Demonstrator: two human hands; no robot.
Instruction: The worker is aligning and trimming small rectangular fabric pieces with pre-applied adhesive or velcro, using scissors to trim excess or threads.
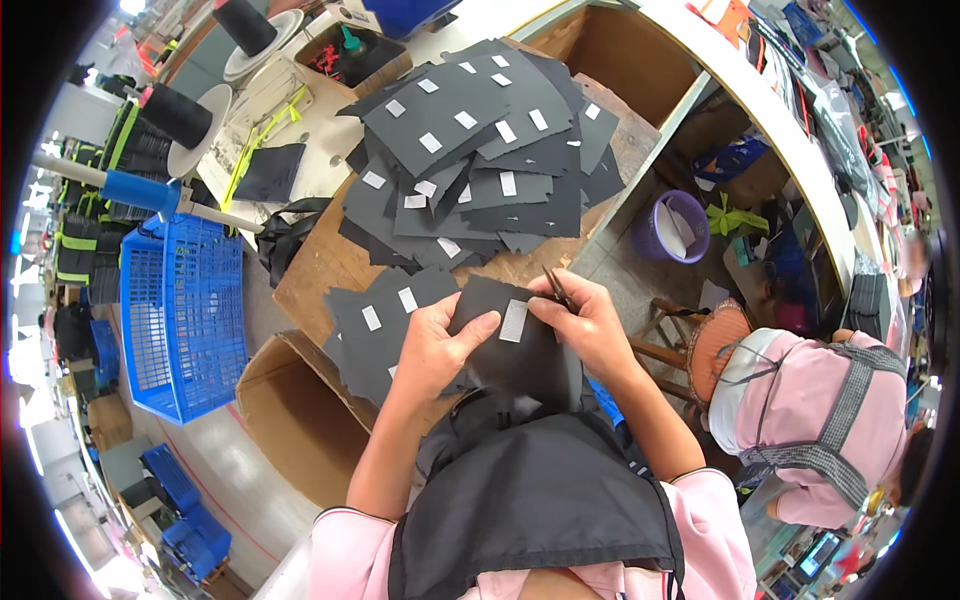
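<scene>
While left hand and right hand clamp fingers on dark-grey panel between them, right also gripping dark snips, panel should likely stay taut around white patch, snips' tips angled off it. Left of fingers: open cardboard box, contents indiscernible; farther left, blue plastic basket. Right of fingers: purple basket holding white scraps.

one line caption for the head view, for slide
The left hand and right hand hold a grey panel, a dark pointed tool in the right, near piled panels.
</scene>
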